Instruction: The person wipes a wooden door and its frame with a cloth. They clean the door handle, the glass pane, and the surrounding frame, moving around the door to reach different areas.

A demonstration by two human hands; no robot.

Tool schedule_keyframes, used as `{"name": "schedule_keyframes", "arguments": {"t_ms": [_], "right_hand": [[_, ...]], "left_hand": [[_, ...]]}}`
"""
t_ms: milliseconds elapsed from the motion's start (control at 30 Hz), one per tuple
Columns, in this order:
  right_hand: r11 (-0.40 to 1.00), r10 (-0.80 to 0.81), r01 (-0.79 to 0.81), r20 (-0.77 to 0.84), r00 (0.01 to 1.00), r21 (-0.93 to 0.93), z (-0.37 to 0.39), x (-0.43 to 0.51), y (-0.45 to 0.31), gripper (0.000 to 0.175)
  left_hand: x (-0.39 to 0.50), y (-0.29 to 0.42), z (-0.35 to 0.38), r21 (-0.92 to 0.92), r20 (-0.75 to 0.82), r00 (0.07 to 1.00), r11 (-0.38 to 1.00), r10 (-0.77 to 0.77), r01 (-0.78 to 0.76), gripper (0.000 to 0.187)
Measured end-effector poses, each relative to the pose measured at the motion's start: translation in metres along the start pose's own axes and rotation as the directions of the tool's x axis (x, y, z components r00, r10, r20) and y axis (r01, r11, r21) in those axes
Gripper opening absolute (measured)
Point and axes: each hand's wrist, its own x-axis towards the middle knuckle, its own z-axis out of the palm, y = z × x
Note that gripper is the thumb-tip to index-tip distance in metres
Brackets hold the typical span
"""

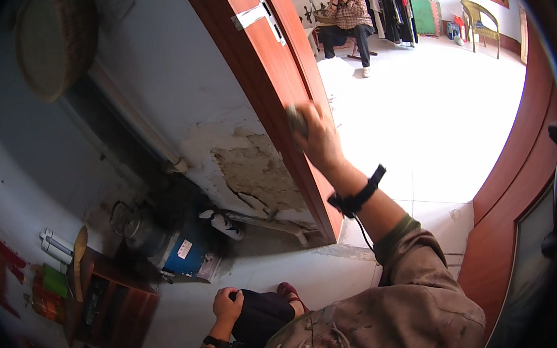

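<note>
My right hand [320, 135] is raised against the reddish-brown wooden door frame [272, 70], its fingers closed around a greyish cloth or pad [296, 120] pressed on the frame's face. Above it a metal strike plate [271, 22] with tape or foil beside it is set in the wood. Low in the view, my left hand [228, 303] rests on my dark-clothed knee [259, 320], fingers curled; whether it grips anything is hard to see. Black straps circle both wrists.
A person [348, 12] sits in the bright room beyond, near hanging clothes [391, 13] and a wicker chair [482, 18]. Peeling plaster [259, 172], a white pipe [274, 224], a blue stove-like box [185, 255], a wooden cabinet [120, 309] and a hanging basket [56, 38] are on the left.
</note>
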Motion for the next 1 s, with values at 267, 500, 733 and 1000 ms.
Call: {"name": "schedule_keyframes", "arguments": {"t_ms": [267, 500, 733, 1000], "right_hand": [[0.88, 0.45, -0.137, 0.703, 0.551, -0.455, -0.019, -0.082, 0.065, 0.018], [0.977, 0.198, -0.205, 0.116, 0.973, 0.051, -0.029, 0.069, 0.042, 0.029], [0.994, -0.001, -0.007, -0.071, 0.997, -0.108, 0.013, 0.126, 0.041, 0.055], [0.99, 0.109, -0.113, -0.053, 0.993, -0.084, 0.029, 0.028, 0.089, 0.058]], "left_hand": [[-0.002, 0.007, 0.001, 0.012, 0.02, 1.0, 1.0, -0.016, 0.015, 0.026], [-0.003, 0.007, -0.001, 0.003, 0.01, 1.0, 1.0, 0.005, -0.005, 0.026], [-0.004, 0.013, -0.004, -0.034, 0.0, 1.0, 0.999, 0.015, -0.015, 0.024], [0.0, 0.007, -0.004, -0.054, 0.016, 1.0, 0.999, -0.003, 0.004, 0.02]]}}
